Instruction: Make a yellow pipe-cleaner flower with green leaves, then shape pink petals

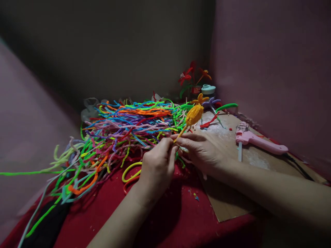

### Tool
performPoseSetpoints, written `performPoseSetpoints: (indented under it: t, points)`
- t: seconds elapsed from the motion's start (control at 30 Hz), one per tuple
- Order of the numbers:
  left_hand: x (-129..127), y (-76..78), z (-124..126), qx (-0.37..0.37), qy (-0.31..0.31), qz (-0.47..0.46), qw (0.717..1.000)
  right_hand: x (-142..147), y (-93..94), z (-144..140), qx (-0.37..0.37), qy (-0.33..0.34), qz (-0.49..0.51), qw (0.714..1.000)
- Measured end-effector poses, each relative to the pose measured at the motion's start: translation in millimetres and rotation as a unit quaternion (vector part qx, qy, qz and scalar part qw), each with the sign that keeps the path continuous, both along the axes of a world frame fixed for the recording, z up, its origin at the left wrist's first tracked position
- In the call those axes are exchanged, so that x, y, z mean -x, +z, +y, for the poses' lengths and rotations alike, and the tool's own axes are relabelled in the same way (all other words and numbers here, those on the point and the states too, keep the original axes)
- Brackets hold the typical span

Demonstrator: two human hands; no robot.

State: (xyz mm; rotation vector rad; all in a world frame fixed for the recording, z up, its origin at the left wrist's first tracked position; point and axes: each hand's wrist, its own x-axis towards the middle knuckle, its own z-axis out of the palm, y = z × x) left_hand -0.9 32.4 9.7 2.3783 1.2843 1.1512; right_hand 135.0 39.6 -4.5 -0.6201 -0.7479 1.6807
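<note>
Hands meet at centre: left hand (157, 162) and right hand (200, 150) both pinch shut on the lower stem of the yellow pipe-cleaner flower (194, 114). Its long axis runs toward 1 o'clock, head farthest out, over the surface (227, 137).

To your left, the heap of pipe cleaners (124, 127) blocks most of the far surface, its loose ends trailing over the near-left edge. Your left hand (157, 165) and right hand (201, 151) sit close together just in front of it. You have open room on the red cloth (168, 220) near you. On the right, the cardboard sheet (227, 203) is partly bare, but the pink glue gun (258, 141) and its cord lie across it. Finished flowers (193, 77) crowd the back corner by the walls.
</note>
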Motion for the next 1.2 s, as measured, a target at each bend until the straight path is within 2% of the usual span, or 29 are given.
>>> performPoseSetpoints:
  t: [0.03,0.1,0.17,0.23,0.33,0.43,0.63,0.83,0.93,1.13,1.17,1.2]
  points:
    - [0.4,-4.6,1.0,-0.068,0.014,0.047,0.996,-0.2,-1.4,0.2,0.002,-0.004,-0.011,1.000]
    - [2.2,-12.0,3.8,-0.147,0.025,0.112,0.982,-0.7,-5.4,1.3,-0.001,-0.007,-0.042,0.999]
    - [4.7,-15.7,6.5,-0.168,0.014,0.136,0.976,-1.5,-9.8,2.7,-0.016,-0.005,-0.078,0.997]
    - [6.4,-15.3,7.9,-0.159,-0.008,0.119,0.980,-2.4,-12.7,3.7,-0.033,0.005,-0.104,0.994]
    - [6.0,-9.7,6.9,-0.108,-0.030,0.044,0.993,-3.3,-11.9,3.6,-0.059,0.021,-0.108,0.992]
    - [3.1,-2.1,3.5,-0.017,-0.019,-0.030,0.999,-4.2,-7.1,2.3,-0.082,0.032,-0.101,0.991]
    - [-2.2,7.6,-1.2,0.147,-0.014,-0.155,0.977,-6.9,-4.1,3.4,-0.084,0.033,-0.120,0.989]
    - [-5.5,16.2,-3.8,0.305,-0.033,-0.276,0.911,-6.8,-7.0,5.8,-0.109,0.031,-0.098,0.989]
    - [-2.5,18.5,-2.1,0.378,-0.073,-0.319,0.866,-5.3,-5.8,5.8,-0.091,0.042,-0.066,0.993]
    - [9.5,16.8,5.6,0.542,-0.210,-0.384,0.717,-2.9,-4.5,5.4,-0.088,0.087,0.001,0.992]
    - [9.9,17.0,5.9,0.550,-0.220,-0.381,0.710,-2.8,-4.8,5.4,-0.087,0.084,-0.001,0.993]
    - [9.6,17.6,5.7,0.549,-0.218,-0.372,0.716,-2.8,-5.1,5.4,-0.082,0.077,-0.006,0.994]
